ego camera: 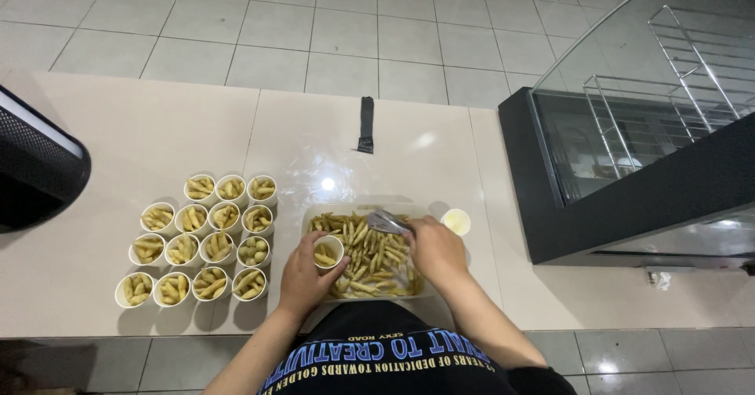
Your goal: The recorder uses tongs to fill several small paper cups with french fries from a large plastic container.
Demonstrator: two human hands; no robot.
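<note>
Paper cup sits in left hand fingers over tray.

Bare forearms; black shirt with blue and white lettering.

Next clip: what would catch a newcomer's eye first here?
Probably the cluster of small white paper cups filled with yellow fries, set in rows on the left of the beige counter. Next, at the centre, the clear rectangular tray of fries, where the left hand holds a small white cup and the right hand grips metal tongs. A black glass-fronted display case fills the right.
</note>
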